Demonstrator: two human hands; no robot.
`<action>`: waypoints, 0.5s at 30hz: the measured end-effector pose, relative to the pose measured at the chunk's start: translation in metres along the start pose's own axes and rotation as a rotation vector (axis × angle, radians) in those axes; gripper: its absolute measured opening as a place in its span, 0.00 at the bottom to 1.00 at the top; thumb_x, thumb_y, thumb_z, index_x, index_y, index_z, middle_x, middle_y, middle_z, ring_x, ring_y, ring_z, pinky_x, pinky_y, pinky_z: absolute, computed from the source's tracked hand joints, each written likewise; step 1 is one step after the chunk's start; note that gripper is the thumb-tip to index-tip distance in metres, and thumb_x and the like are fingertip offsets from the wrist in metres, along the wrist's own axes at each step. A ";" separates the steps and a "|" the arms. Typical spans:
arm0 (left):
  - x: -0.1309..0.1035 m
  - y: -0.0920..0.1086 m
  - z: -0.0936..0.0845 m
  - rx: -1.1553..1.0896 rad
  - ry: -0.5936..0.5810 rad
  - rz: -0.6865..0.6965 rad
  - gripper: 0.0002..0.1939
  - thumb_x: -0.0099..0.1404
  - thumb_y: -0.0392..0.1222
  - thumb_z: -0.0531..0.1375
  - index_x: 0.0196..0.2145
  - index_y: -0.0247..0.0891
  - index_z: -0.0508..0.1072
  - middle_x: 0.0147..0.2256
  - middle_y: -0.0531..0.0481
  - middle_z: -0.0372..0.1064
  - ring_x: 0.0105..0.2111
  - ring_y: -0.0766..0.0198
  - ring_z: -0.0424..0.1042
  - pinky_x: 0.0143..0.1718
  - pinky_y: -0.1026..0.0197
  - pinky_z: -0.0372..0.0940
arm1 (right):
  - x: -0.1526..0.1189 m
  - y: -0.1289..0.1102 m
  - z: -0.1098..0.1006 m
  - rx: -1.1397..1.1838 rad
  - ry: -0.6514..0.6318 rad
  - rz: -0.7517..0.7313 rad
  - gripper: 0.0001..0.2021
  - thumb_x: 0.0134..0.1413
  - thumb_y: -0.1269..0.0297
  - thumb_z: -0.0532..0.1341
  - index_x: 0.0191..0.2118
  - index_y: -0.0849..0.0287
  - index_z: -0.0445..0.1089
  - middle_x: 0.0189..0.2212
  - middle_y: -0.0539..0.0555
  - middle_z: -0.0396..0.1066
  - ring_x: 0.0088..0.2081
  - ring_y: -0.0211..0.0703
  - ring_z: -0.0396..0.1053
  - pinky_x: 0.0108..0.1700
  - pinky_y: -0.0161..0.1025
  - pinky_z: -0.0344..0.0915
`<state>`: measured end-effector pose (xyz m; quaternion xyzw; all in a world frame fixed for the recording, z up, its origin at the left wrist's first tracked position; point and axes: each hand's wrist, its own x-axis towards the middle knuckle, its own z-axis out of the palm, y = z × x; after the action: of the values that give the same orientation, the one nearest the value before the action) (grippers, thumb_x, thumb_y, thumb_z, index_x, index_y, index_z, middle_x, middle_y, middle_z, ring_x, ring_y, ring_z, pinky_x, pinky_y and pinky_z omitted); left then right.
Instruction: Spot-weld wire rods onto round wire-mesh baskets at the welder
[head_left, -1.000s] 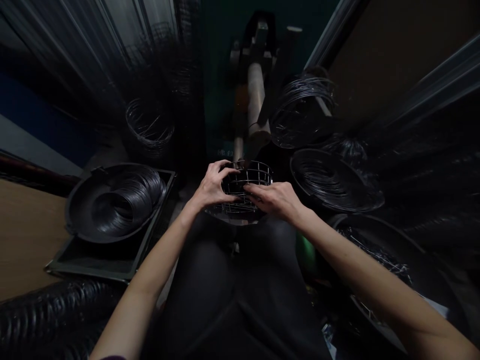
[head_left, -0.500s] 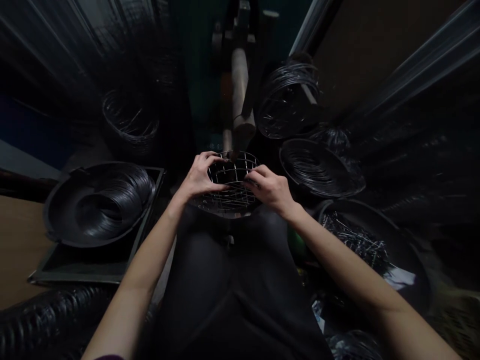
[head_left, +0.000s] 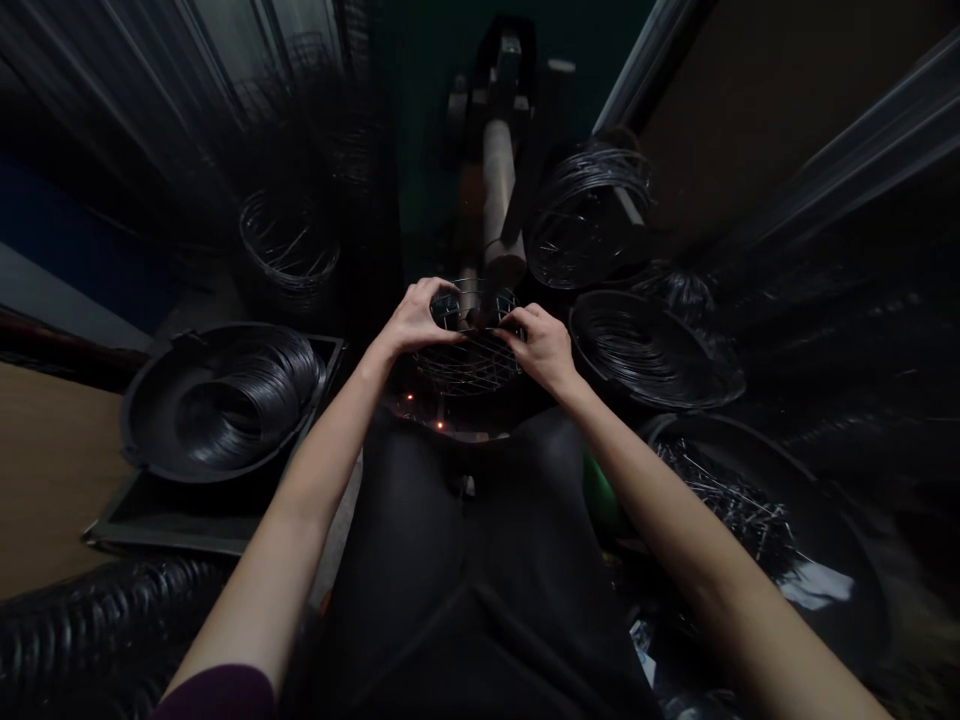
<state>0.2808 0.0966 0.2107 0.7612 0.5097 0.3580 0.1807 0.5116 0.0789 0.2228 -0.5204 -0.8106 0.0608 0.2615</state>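
Observation:
A round wire basket (head_left: 472, 368) is held in front of me, under the thick metal cylinder (head_left: 501, 200) of a machine. My left hand (head_left: 421, 320) grips its left side, thumb and fingers on the wires. On the right, my right hand (head_left: 538, 342) pinches the basket's rim near the machine's lower tip. The basket's upper wires pass around the lower rod (head_left: 468, 290). Two small orange sparks (head_left: 440, 425) glow below the basket, above my lap.
A black basin (head_left: 161, 425) with coiled wire stands at the left. Another basin (head_left: 630, 350) of wire rings is at the right, above a larger basin (head_left: 825, 540) with short wire pieces. Wire coils (head_left: 289, 240) stand at the back left.
Both hands and the basket have moved up and closer to the machine's tip. The basket has tilted, and orange sparks have appeared below it. The whole view has shifted slightly.

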 end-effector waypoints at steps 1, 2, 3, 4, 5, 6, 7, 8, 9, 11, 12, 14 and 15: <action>0.004 -0.002 0.000 -0.012 0.001 -0.007 0.38 0.43 0.48 0.75 0.51 0.38 0.69 0.51 0.44 0.68 0.53 0.49 0.67 0.57 0.46 0.62 | 0.003 -0.001 0.000 0.006 0.002 0.010 0.06 0.59 0.60 0.63 0.37 0.57 0.75 0.35 0.54 0.70 0.34 0.41 0.67 0.34 0.36 0.61; 0.006 -0.005 0.000 -0.030 0.006 -0.004 0.39 0.43 0.49 0.75 0.52 0.38 0.68 0.51 0.43 0.68 0.53 0.48 0.67 0.58 0.46 0.62 | 0.004 -0.001 -0.001 0.016 0.010 0.019 0.07 0.59 0.60 0.63 0.37 0.57 0.75 0.36 0.54 0.70 0.34 0.42 0.67 0.35 0.37 0.62; 0.005 -0.008 0.000 -0.055 0.014 0.008 0.42 0.43 0.50 0.75 0.54 0.38 0.67 0.53 0.42 0.67 0.54 0.47 0.66 0.59 0.45 0.60 | 0.003 -0.001 -0.004 0.032 0.030 0.033 0.08 0.59 0.60 0.62 0.37 0.58 0.75 0.36 0.55 0.70 0.35 0.42 0.68 0.37 0.38 0.63; 0.001 -0.014 0.001 -0.088 0.028 0.021 0.45 0.43 0.51 0.75 0.57 0.39 0.65 0.56 0.41 0.65 0.57 0.46 0.64 0.61 0.43 0.58 | -0.001 0.001 -0.008 0.059 0.059 0.054 0.09 0.61 0.60 0.60 0.37 0.58 0.75 0.37 0.56 0.70 0.36 0.43 0.69 0.39 0.39 0.64; -0.005 -0.020 0.002 -0.130 0.045 0.026 0.49 0.44 0.53 0.75 0.60 0.41 0.62 0.59 0.40 0.61 0.61 0.44 0.61 0.64 0.42 0.56 | -0.007 0.003 -0.014 0.106 0.083 0.085 0.12 0.63 0.59 0.58 0.38 0.59 0.76 0.37 0.57 0.70 0.38 0.44 0.69 0.41 0.39 0.65; -0.014 -0.028 0.005 -0.184 0.060 0.021 0.53 0.44 0.55 0.75 0.63 0.43 0.58 0.63 0.39 0.56 0.64 0.42 0.56 0.66 0.40 0.52 | -0.016 0.006 -0.021 0.176 0.095 0.130 0.15 0.65 0.56 0.54 0.39 0.59 0.76 0.38 0.58 0.71 0.39 0.44 0.70 0.43 0.40 0.65; -0.024 -0.037 0.008 -0.248 0.067 0.003 0.57 0.43 0.57 0.75 0.66 0.46 0.53 0.66 0.39 0.50 0.67 0.41 0.51 0.67 0.38 0.50 | -0.025 0.010 -0.028 0.264 0.083 0.188 0.20 0.67 0.52 0.51 0.39 0.59 0.76 0.38 0.58 0.72 0.40 0.45 0.71 0.44 0.41 0.66; -0.036 -0.047 0.012 -0.319 0.063 -0.028 0.61 0.42 0.59 0.75 0.67 0.48 0.49 0.68 0.38 0.46 0.68 0.39 0.47 0.67 0.36 0.48 | -0.035 0.014 -0.036 0.360 0.046 0.252 0.25 0.67 0.48 0.48 0.38 0.59 0.76 0.37 0.58 0.73 0.40 0.45 0.71 0.43 0.41 0.67; -0.047 -0.056 0.016 -0.393 0.051 -0.070 0.64 0.42 0.60 0.75 0.68 0.50 0.45 0.68 0.37 0.44 0.69 0.38 0.46 0.67 0.34 0.48 | -0.045 0.018 -0.043 0.458 -0.010 0.322 0.29 0.66 0.43 0.46 0.37 0.58 0.76 0.34 0.57 0.73 0.37 0.44 0.71 0.41 0.40 0.67; -0.064 -0.073 0.027 -0.522 0.040 -0.158 0.66 0.40 0.59 0.76 0.68 0.52 0.42 0.67 0.34 0.45 0.69 0.36 0.47 0.65 0.30 0.50 | -0.062 0.022 -0.052 0.647 -0.155 0.468 0.35 0.61 0.33 0.44 0.33 0.59 0.75 0.28 0.56 0.73 0.28 0.41 0.69 0.32 0.38 0.66; -0.070 -0.079 0.033 -0.570 0.050 -0.195 0.67 0.38 0.58 0.76 0.67 0.53 0.41 0.66 0.33 0.47 0.68 0.36 0.48 0.63 0.29 0.51 | -0.069 0.023 -0.054 0.739 -0.229 0.537 0.36 0.58 0.29 0.46 0.31 0.60 0.74 0.25 0.56 0.71 0.24 0.39 0.67 0.28 0.37 0.65; -0.074 -0.085 0.042 -0.643 0.117 -0.250 0.68 0.36 0.58 0.77 0.66 0.53 0.41 0.64 0.33 0.50 0.67 0.36 0.51 0.62 0.28 0.52 | -0.081 0.020 -0.055 0.934 -0.368 0.646 0.35 0.50 0.27 0.53 0.30 0.60 0.72 0.23 0.55 0.71 0.22 0.37 0.67 0.26 0.36 0.65; -0.075 -0.086 0.045 -0.671 0.162 -0.266 0.69 0.35 0.59 0.77 0.65 0.52 0.40 0.63 0.34 0.51 0.67 0.37 0.52 0.61 0.29 0.54 | -0.086 0.016 -0.054 1.022 -0.432 0.680 0.33 0.46 0.28 0.59 0.32 0.60 0.71 0.25 0.56 0.73 0.25 0.39 0.70 0.28 0.36 0.67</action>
<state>0.2417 0.0688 0.0982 0.5557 0.4710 0.5380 0.4242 0.5790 0.0011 0.2319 -0.5340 -0.5041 0.6213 0.2736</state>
